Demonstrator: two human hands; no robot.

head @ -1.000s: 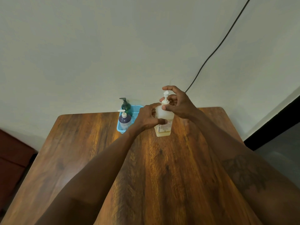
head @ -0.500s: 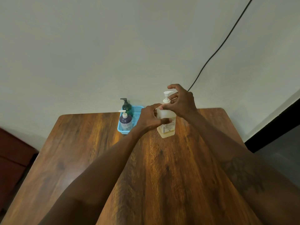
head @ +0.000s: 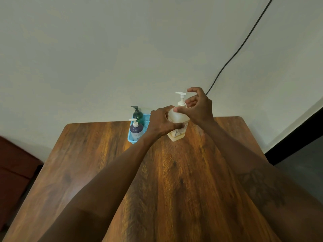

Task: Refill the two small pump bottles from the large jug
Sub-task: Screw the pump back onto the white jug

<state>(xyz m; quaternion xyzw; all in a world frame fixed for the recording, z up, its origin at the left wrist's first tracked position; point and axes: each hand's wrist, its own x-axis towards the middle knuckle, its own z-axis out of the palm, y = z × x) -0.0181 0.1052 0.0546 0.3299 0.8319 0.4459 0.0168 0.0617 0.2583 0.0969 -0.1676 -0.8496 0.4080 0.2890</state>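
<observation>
Step in hand: opening the large jug [head: 177,117], centre frame, base on the bench [head: 174,172]. Grip of left hand [head: 162,123] wraps its body. Grip of right hand [head: 199,107] pinches the pump collar [head: 181,103], likely unscrewing. Next move: lift the pump out, jug kept steady. The purple bottle [head: 136,130] and green bottle [head: 138,115] stand capped in the blue tray [head: 130,138] just left, obstructing nothing.

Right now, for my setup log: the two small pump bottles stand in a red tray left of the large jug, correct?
No. The head view shows the tray is light blue, not red. The purple bottle and green bottle do stand in it, left of the large jug.
</observation>
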